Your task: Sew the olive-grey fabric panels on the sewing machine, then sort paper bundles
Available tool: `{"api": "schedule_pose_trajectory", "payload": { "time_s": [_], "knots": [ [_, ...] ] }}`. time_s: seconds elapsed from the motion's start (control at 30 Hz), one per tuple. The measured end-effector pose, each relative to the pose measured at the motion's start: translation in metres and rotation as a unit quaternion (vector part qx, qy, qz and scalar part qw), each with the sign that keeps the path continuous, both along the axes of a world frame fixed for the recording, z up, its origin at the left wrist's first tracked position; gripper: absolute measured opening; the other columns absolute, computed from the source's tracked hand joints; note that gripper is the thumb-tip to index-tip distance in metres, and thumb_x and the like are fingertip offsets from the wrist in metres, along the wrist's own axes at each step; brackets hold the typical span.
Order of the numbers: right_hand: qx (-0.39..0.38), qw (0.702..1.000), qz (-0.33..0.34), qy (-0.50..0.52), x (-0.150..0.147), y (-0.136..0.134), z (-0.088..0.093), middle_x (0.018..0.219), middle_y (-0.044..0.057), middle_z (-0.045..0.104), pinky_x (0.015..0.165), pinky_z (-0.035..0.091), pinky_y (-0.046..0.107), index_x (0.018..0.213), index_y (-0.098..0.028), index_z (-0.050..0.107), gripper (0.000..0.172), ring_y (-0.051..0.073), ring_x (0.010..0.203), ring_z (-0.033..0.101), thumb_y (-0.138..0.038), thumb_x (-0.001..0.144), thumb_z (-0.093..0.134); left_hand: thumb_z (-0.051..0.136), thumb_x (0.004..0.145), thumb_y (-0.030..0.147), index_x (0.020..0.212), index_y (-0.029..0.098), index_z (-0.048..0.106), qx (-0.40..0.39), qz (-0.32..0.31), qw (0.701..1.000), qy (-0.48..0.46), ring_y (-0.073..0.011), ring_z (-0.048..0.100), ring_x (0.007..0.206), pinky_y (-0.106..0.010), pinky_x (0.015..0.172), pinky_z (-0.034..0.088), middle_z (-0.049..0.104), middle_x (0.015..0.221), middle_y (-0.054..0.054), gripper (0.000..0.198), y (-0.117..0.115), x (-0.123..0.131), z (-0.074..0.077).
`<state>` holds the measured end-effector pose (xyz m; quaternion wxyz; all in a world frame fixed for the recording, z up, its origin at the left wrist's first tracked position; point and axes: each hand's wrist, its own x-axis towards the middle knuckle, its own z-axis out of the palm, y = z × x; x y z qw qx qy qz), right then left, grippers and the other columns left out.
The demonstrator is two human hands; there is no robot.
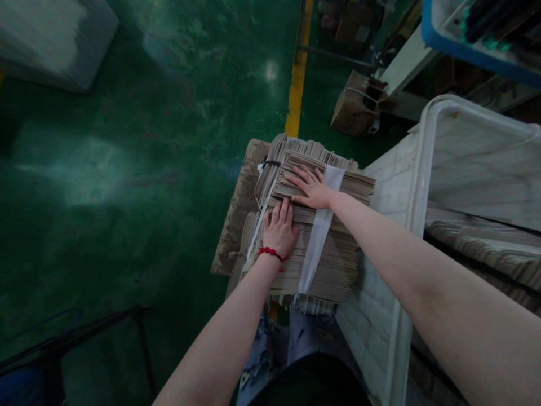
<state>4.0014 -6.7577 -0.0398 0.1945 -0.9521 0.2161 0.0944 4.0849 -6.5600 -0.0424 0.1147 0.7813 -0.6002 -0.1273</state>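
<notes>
A bundle of flat brown cardboard pieces (pixel 329 242), packed on edge, lies on a worn wooden board (pixel 236 214) in front of my legs. A wide white strap (pixel 315 248) runs across the bundle. My right hand (pixel 313 189) rests palm down on the far half, fingers spread, its wrist by the strap. Closer to me, my left hand (pixel 279 228), with a red bead bracelet (pixel 273 254) at its wrist, presses on the cardboard with fingers extended. A smaller bunch of cardboard (pixel 270 163) with a dark tie sits at the bundle's left side.
At the right a large white plastic bin (pixel 416 186) holds more tied cardboard (pixel 486 242). Beyond it are a cardboard box (pixel 357 104) and a blue-rimmed tray (pixel 443 45). A dark metal frame (pixel 139 321) stands lower left; a pale block (pixel 54 45) is upper left.
</notes>
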Motion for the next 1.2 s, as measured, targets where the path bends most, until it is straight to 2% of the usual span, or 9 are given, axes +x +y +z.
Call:
{"api": "schedule_pose_trajectory", "payload": {
  "time_s": [0.23,0.43,0.93,1.2],
  "knots": [
    [0.010,1.000,0.001,-0.001,-0.0001,0.0001,0.0014,0.162,0.002,0.009,0.115,0.001,0.057,0.152,-0.035,0.019,0.070,0.030,0.148,0.001,-0.061,0.090,0.040,0.045,0.086,0.026,0.149,0.015,0.031,-0.003,0.004,1.000,0.006,-0.0268,0.026,0.143,-0.049,0.114,0.022,0.027,0.158,-0.008,0.065,0.0004,-0.0006,-0.0001],
    [0.012,1.000,-0.006,-0.001,0.0011,-0.0001,-0.0007,0.162,0.001,0.010,0.115,0.001,0.058,0.151,-0.037,0.020,0.064,0.028,0.148,0.001,-0.057,0.093,0.036,0.044,0.087,0.028,0.147,0.015,0.034,0.003,0.010,1.000,0.005,-0.0272,0.029,0.141,-0.049,0.112,0.024,0.037,0.153,-0.010,0.062,0.0001,-0.0005,0.0003],
    [0.027,1.000,-0.005,0.003,0.0008,0.0005,0.0050,0.162,0.002,0.010,0.115,-0.001,0.058,0.152,-0.035,0.020,0.074,0.030,0.148,0.000,-0.058,0.087,0.048,0.046,0.087,0.027,0.147,0.016,0.035,-0.004,0.010,1.000,0.008,-0.0276,0.030,0.140,-0.048,0.112,0.023,0.038,0.152,-0.010,0.062,0.0008,0.0000,0.0004],
    [0.021,1.000,-0.001,0.000,0.0002,0.0002,0.0041,0.162,0.003,0.009,0.115,0.000,0.058,0.152,-0.035,0.020,0.081,0.031,0.148,0.000,-0.064,0.083,0.052,0.046,0.087,0.026,0.147,0.017,0.036,-0.005,0.010,1.000,0.011,-0.0270,0.030,0.141,-0.048,0.112,0.024,0.039,0.152,-0.010,0.061,0.0012,0.0008,-0.0002]
  ]
}}
